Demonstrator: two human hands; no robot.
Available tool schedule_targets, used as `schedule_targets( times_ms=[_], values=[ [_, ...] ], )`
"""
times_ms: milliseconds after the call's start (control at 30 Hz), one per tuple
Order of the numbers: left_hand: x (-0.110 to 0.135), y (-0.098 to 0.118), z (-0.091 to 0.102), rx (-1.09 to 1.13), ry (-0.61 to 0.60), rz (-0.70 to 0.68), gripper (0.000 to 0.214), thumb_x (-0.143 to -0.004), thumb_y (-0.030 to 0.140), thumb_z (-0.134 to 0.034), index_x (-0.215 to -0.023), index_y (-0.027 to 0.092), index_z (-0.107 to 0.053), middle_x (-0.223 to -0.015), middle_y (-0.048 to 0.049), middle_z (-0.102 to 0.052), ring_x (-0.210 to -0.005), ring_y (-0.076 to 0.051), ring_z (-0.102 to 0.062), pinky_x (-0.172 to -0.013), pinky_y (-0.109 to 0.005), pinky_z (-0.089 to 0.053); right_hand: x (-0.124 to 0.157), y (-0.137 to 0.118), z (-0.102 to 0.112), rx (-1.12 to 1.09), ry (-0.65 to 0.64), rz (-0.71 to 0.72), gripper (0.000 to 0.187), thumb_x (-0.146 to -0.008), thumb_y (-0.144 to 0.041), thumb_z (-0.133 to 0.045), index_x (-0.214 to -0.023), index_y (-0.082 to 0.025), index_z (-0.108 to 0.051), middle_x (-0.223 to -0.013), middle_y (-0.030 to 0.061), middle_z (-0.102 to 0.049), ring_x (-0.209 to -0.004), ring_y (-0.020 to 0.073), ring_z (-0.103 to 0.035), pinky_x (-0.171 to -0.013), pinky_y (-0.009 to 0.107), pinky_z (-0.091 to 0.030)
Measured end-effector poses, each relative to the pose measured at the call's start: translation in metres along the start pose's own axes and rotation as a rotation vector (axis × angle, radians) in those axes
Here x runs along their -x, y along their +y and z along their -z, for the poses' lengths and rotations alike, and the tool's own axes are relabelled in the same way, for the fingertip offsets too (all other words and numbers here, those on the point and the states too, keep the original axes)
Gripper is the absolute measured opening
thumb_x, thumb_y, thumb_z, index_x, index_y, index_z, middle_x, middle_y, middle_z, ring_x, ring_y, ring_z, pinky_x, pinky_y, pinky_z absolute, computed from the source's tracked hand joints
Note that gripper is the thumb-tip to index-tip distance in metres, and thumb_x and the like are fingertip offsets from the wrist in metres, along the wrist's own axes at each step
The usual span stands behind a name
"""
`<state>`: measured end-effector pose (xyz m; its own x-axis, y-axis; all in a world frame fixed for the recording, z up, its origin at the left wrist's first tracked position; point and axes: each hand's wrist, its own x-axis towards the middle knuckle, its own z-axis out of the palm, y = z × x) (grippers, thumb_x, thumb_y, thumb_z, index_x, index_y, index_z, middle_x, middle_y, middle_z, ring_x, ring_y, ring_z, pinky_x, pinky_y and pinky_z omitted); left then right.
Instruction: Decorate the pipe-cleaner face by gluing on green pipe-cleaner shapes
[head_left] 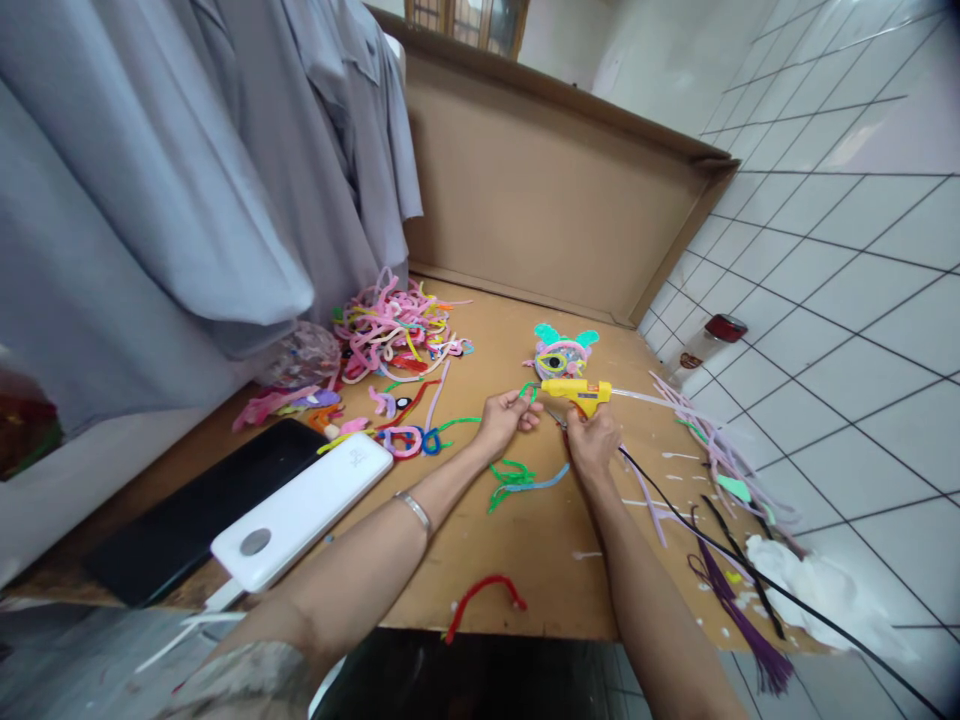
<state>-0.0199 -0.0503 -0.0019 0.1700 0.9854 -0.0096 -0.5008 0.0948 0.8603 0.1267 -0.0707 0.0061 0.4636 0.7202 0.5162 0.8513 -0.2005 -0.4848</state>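
Note:
My right hand grips a yellow hot glue gun, with a clear glue stick jutting from its back. The gun's nozzle points left, close to the green pipe cleaner pinched in my left hand. Whether nozzle and pipe cleaner touch, I cannot tell. Just behind the gun sits a round pink and teal craft figure with a yellow-rimmed eye. A bundle of green and blue pipe cleaners lies on the table between my forearms.
A heap of pink pipe cleaners stands at the back left, near hanging grey cloth. A white power bank and a black slab lie left. A red pipe cleaner is near the front edge. The gun's black cord runs right, past a purple tassel.

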Motion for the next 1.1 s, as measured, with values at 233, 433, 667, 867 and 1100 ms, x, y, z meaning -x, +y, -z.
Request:
schedule_targets(
  times_ms=[233,433,667,867,1100],
  values=[
    [0.001,0.002,-0.001,0.054,0.016,0.027,0.031,-0.077,0.038,-0.072,-0.071,0.009,-0.062,-0.076,-0.0107,-0.072,-0.048,-0.006,-0.057,-0.048,-0.017,-0.043,-0.005,0.003,0.001,-0.125,0.063,-0.125,0.041,-0.072,-0.043,-0.051,-0.098,-0.014,-0.062,-0.071,0.0082,-0.066,-0.070,0.0267,-0.060,-0.060,0.030,-0.038],
    [0.001,0.004,0.000,0.128,0.048,0.051,0.026,-0.080,0.034,-0.069,-0.079,0.009,-0.062,-0.071,-0.0076,-0.070,-0.048,-0.007,-0.058,-0.048,-0.017,-0.043,-0.002,-0.003,0.000,-0.134,0.041,-0.113,0.036,-0.072,-0.046,-0.050,-0.090,-0.017,-0.061,-0.071,0.0069,-0.065,-0.068,0.0262,-0.060,-0.060,0.030,-0.038],
    [0.001,0.004,0.000,0.119,0.069,0.045,0.029,-0.077,0.038,-0.071,-0.084,0.011,-0.064,-0.071,-0.0056,-0.068,-0.050,-0.007,-0.056,-0.049,-0.018,-0.042,-0.001,-0.003,-0.001,-0.136,0.054,-0.094,0.035,-0.069,-0.045,-0.049,-0.086,-0.017,-0.061,-0.067,0.0068,-0.064,-0.064,0.0248,-0.058,-0.059,0.030,-0.037],
    [-0.002,0.007,0.000,0.052,0.121,-0.051,0.031,-0.071,0.039,-0.076,-0.082,0.010,-0.071,-0.045,0.0092,-0.034,-0.040,-0.003,-0.028,-0.041,-0.017,-0.018,0.000,-0.005,0.001,-0.150,0.037,-0.076,0.041,-0.069,-0.045,-0.049,-0.094,-0.016,-0.063,-0.070,0.0077,-0.066,-0.067,0.0254,-0.059,-0.061,0.030,-0.038],
    [-0.003,0.017,0.003,0.296,0.051,0.074,0.025,-0.072,0.028,-0.077,-0.085,0.008,-0.070,-0.053,0.0070,-0.039,-0.045,-0.002,-0.033,-0.043,-0.015,-0.024,0.001,-0.005,0.000,-0.146,0.050,-0.035,0.036,-0.070,-0.042,-0.049,-0.091,-0.016,-0.063,-0.069,0.0072,-0.066,-0.068,0.0248,-0.060,-0.062,0.030,-0.040]
  ],
)
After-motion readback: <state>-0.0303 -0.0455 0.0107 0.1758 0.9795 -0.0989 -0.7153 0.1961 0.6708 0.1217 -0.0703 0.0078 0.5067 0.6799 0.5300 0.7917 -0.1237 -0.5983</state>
